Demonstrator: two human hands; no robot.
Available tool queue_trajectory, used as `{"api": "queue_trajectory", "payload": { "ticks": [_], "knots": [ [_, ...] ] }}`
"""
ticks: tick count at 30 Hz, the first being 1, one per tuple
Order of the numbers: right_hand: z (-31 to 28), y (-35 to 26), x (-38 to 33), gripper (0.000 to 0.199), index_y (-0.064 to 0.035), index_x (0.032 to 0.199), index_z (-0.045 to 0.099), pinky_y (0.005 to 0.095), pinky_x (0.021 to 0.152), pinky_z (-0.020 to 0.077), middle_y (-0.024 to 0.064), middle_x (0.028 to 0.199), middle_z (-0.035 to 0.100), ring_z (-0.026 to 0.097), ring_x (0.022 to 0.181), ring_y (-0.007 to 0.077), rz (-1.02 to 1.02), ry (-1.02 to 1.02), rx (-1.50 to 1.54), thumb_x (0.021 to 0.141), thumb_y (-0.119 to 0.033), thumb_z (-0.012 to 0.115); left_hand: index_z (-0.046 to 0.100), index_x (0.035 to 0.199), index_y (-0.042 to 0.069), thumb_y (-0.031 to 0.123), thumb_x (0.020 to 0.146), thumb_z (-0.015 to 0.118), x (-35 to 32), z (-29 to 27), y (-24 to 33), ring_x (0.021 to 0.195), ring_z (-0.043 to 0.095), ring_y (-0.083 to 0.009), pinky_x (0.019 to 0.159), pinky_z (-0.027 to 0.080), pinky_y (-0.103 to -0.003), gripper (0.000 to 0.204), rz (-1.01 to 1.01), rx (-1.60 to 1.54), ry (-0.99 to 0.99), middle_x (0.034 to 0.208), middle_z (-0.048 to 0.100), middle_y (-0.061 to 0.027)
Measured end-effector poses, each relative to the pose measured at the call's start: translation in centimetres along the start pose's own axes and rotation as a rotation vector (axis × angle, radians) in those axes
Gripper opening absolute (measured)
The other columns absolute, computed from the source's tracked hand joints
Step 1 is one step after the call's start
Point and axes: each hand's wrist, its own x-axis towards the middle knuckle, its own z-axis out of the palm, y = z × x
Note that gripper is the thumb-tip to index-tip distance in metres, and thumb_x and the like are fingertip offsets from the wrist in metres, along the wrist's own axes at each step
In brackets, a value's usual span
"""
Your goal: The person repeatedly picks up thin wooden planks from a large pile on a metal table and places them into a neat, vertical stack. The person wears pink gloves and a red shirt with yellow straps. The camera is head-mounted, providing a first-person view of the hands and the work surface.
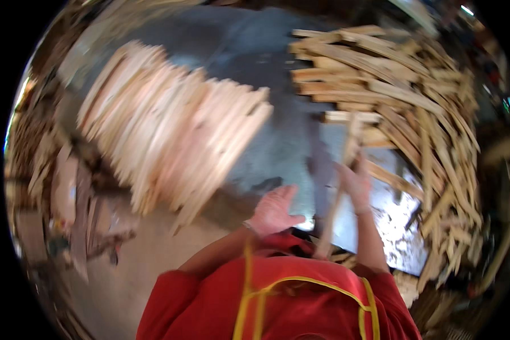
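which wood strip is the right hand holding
The long strip slanting down toward the red clothing: the right hand grips it, unlike strips lying in the left stack and right pile.

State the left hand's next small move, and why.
Probably bring the pale-gloved left hand across to the long, narrow, pale wooden strip: the pale-gloved right hand seems to grip it alone, while the left is open, empty and close by.
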Motion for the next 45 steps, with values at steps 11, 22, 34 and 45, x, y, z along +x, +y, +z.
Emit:
{"api": "queue_trajectory", "payload": {
  "ticks": [11,22,34,45],
  "knots": [
    [-7.5,2.5,5.0,0.062,-0.0018,0.135,0.065,0.0494,0.108,0.0513,0.0227,0.13,0.07,0.065,0.12,0.0418,-0.158,0.24,-0.681,0.083,-0.032,0.079,0.047,0.16,0.016,0.037,0.086,0.08,-2.3,-5.4,-15.5,0.148,0.047,-0.0353,0.121,0.039,-0.051,0.084,-0.21,0.691,0.289,0.162,0.049,-0.0125],
    [-29.2,10.1,5.3,0.066,-0.0002,0.145,0.05,0.0472,0.089,0.0613,0.0231,0.12,0.072,0.074,0.102,0.0382,0.4,0.515,-0.72,0.089,-0.019,0.079,0.049,0.158,0.008,0.041,0.085,0.079,3.9,-0.5,-2.7,0.153,0.04,-0.0384,0.124,0.032,-0.055,0.085,-0.173,0.657,0.204,0.162,0.046,-0.0193],
    [-3.3,8.8,-3.9,0.053,-0.005,0.131,0.062,0.0516,0.103,0.0535,0.0283,0.128,0.068,0.066,0.12,0.0452,0.003,-0.323,-0.398,0.091,-0.039,0.07,0.062,0.144,0.009,0.032,0.09,0.07,11.4,5.9,1.6,0.12,0.068,-0.0462,0.106,0.054,-0.052,0.059,-0.374,-0.196,-0.006,0.138,0.068,-0.0233],
    [-9.5,7.6,3.4,0.047,-0.0205,0.127,0.068,0.0482,0.102,0.0484,0.0078,0.121,0.073,0.066,0.121,0.03,-0.049,-0.184,-1.332,0.083,-0.029,0.08,0.046,0.161,0.008,0.042,0.091,0.072,0.0,-6.8,-10.3,0.159,0.032,-0.0364,0.129,0.025,-0.056,0.082,-0.408,0.853,0.275,0.167,0.043,-0.015]
  ]
}}
